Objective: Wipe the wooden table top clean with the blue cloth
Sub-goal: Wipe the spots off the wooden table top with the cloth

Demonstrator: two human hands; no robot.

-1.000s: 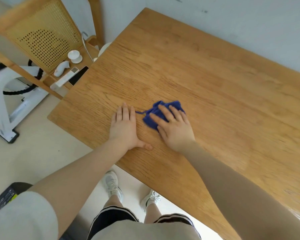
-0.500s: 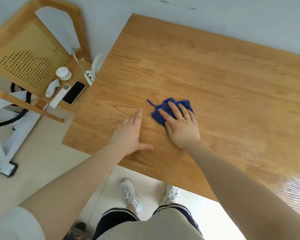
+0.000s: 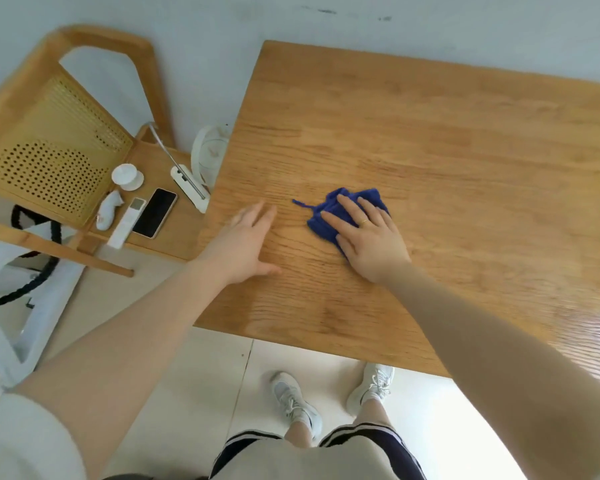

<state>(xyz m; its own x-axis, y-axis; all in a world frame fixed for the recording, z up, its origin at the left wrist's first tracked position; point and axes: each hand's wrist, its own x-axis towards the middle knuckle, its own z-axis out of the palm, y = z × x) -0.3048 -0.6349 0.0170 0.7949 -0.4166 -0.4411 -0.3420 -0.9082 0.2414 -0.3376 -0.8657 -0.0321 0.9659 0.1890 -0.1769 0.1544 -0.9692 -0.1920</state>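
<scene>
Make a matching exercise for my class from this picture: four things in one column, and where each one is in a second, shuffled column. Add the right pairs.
Things
1. blue cloth
2. left hand
3. black phone
4. white sneakers

Places
A. on the floor below the table's near edge
B. on the chair seat, beside a white remote
C. under the right hand on the wooden table top
D. flat on the bare wood, left of the cloth

Pairs: 1-C, 2-D, 3-B, 4-A
</scene>
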